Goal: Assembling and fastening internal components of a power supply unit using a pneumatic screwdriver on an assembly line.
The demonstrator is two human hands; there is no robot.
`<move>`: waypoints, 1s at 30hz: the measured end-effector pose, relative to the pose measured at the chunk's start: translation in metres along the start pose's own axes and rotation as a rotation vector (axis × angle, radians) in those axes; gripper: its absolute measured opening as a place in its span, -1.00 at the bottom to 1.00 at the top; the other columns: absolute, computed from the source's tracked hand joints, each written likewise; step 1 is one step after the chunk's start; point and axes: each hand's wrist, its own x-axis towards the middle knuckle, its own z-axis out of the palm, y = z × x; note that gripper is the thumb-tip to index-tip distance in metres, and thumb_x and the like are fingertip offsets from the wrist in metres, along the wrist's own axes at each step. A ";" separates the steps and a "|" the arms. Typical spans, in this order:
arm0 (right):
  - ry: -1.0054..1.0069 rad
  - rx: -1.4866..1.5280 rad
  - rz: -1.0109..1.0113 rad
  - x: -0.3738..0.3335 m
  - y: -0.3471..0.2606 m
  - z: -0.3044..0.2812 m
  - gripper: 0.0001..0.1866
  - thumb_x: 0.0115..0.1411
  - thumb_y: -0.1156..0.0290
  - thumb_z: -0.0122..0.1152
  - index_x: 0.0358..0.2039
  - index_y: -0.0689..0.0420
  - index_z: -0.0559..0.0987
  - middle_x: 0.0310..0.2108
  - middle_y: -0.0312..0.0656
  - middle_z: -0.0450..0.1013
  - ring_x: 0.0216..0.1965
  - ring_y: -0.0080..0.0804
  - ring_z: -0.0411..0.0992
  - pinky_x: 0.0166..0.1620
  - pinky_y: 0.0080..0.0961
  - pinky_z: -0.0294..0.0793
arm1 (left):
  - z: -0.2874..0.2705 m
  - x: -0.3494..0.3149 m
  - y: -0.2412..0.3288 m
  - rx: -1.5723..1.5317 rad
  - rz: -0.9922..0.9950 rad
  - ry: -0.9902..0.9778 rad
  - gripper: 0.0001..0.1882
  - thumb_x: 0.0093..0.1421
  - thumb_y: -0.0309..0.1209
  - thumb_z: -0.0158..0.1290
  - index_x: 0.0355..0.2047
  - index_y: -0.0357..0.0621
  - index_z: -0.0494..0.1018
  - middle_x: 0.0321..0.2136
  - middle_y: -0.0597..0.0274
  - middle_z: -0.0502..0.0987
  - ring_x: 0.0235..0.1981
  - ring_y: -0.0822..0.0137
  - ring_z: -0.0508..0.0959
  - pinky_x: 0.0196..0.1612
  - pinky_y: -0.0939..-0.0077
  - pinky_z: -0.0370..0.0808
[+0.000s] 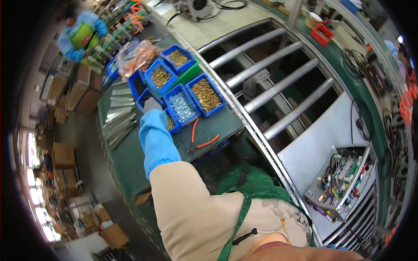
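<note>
My left hand [151, 104], in a grey glove below a blue oversleeve [159, 139], reaches down into a small blue bin [141, 101] among several others on the green bench. Its fingers are hidden in the bin, so what they touch does not show. Beside it stand a blue bin of silvery screws [182, 106] and a blue bin of brass-coloured parts [206, 95]. Closer to me lie pliers with orange handles [204, 142], spread apart. My right hand is out of sight; only a scrap of blue sleeve [342, 248] shows at the lower edge.
Metal strips [116, 119] lie left of the bins, and a clear plastic bag [137, 56] sits behind them. A roller conveyor [278, 80] runs along the right, carrying an open metal case with wiring [342, 178]. A co-worker in a green apron [85, 35] stands at the far left.
</note>
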 end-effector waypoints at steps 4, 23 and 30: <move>0.070 -0.260 -0.224 -0.005 -0.008 -0.087 -0.52 -0.06 0.47 0.15 -0.08 0.38 0.36 -0.20 0.09 0.32 -0.26 -0.36 0.31 -0.12 -0.50 0.27 | 0.012 0.011 -0.037 0.023 0.090 0.088 -0.71 0.16 -0.36 -0.12 -0.18 -0.21 0.46 -0.16 -0.12 0.52 -0.06 -0.09 0.49 -0.03 0.10 0.43; -0.445 0.613 0.052 0.034 -0.039 -0.097 -0.45 0.08 0.48 0.09 0.13 0.19 0.29 -0.07 -0.14 0.30 -0.22 -0.38 0.28 -0.23 -0.42 0.48 | 0.094 -0.400 0.228 -0.841 1.444 -0.338 -0.79 0.10 -0.53 0.03 -0.20 -0.19 0.42 -0.26 0.05 0.44 -0.20 0.10 0.46 -0.08 0.33 0.41; -0.426 0.710 -0.068 0.057 -0.032 -0.082 -0.37 -0.04 0.49 0.14 0.11 0.29 0.31 -0.14 -0.12 0.39 -0.31 -0.46 0.30 -0.19 -0.40 0.32 | 0.145 -0.491 0.257 -0.339 1.515 -0.592 -0.83 0.18 -0.37 -0.02 -0.23 -0.10 0.44 -0.28 0.02 0.44 -0.25 -0.01 0.48 -0.19 0.20 0.45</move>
